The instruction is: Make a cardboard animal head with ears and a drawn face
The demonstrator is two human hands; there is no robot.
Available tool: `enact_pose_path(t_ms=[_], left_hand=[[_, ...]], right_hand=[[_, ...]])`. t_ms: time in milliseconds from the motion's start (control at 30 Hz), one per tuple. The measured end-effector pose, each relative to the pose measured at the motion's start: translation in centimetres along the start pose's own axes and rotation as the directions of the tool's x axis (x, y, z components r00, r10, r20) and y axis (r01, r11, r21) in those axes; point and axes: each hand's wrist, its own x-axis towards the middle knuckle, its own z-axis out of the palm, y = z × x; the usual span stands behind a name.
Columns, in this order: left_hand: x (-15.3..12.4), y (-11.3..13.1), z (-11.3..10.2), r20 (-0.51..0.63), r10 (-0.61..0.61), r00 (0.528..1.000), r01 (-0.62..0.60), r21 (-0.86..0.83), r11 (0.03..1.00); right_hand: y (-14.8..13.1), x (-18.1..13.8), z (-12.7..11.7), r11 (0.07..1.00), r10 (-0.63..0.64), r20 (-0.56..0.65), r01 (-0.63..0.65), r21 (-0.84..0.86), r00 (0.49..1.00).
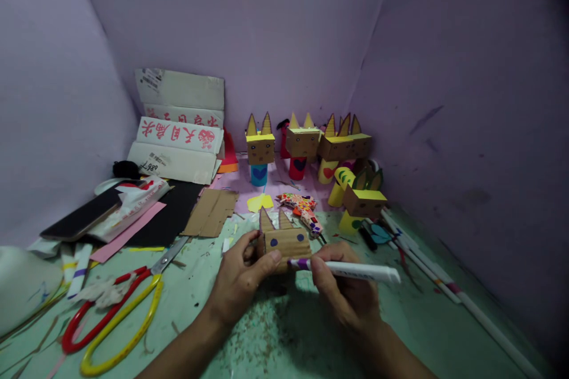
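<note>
My left hand [246,272] grips a small cardboard animal head [288,244] by its left side, thumb across the front. Two pointed ears stand on its top, and two dark blue eye spots mark its ribbed face. In my right hand [344,284] is a white marker pen [362,270] with a purple tip end, held between thumb and fingers. Its tip is at the lower front of the cardboard head; whether it touches I cannot tell. Just behind the head lies a glue gun [302,207] covered in a colourful pattern, beside a yellow paper piece [259,202].
Several finished cardboard animal figures [260,151] stand along the back. Large scissors [128,308] with red and yellow handles lie at left, near black paper [166,216], a cardboard piece [210,213] and folded white cartons [178,145]. More markers [438,269] lie along the right wall.
</note>
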Motion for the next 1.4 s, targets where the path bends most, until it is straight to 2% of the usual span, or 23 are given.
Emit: enact_pose_path(t_ms=[267, 500, 667, 833, 1000, 1233, 1400], left_hand=[[-0.1, -0.1, 0.2, -0.041, 0.001, 0.999, -0.002, -0.024, 1.0], [0.0, -0.4, 0.2, -0.06, 0.001, 0.998, -0.003, -0.031, 1.0], [0.1, -0.4, 0.1, -0.064, -0.02, 0.998, 0.018, -0.035, 0.999], [0.0, -0.3, 0.2, -0.046, -0.027, 0.999, 0.023, -0.087, 0.996], [0.2, -0.7, 0.2, -0.043, -0.015, 0.999, 0.011, -0.103, 0.995], [0.2, -0.7, 0.2, -0.064, -0.029, 0.998, 0.022, -0.1, 0.995], [0.2, -0.7, -0.1, -0.095, -0.055, 0.994, 0.045, -0.101, 0.994]], right_hand=[[-0.1, 0.3, -0.1, 0.998, 0.047, -0.022, -0.048, -0.051, 0.999], [0.4, 0.7, -0.7, 0.989, -0.076, 0.033, 0.08, -0.128, 0.997], [0.4, 0.7, -0.6, 0.992, 0.018, -0.016, -0.02, -0.128, 1.0], [0.6, 0.6, -0.7, 0.994, 0.006, 0.019, -0.003, -0.111, 1.0], [0.2, 0.3, -0.3, 0.992, 0.097, -0.063, -0.102, -0.071, 0.993], [0.1, -0.3, 0.2, 0.986, 0.156, -0.098, -0.15, 0.069, 0.983], [0.9, 0.8, -0.4, 0.918, 0.357, -0.208, -0.301, 0.257, 0.911]])
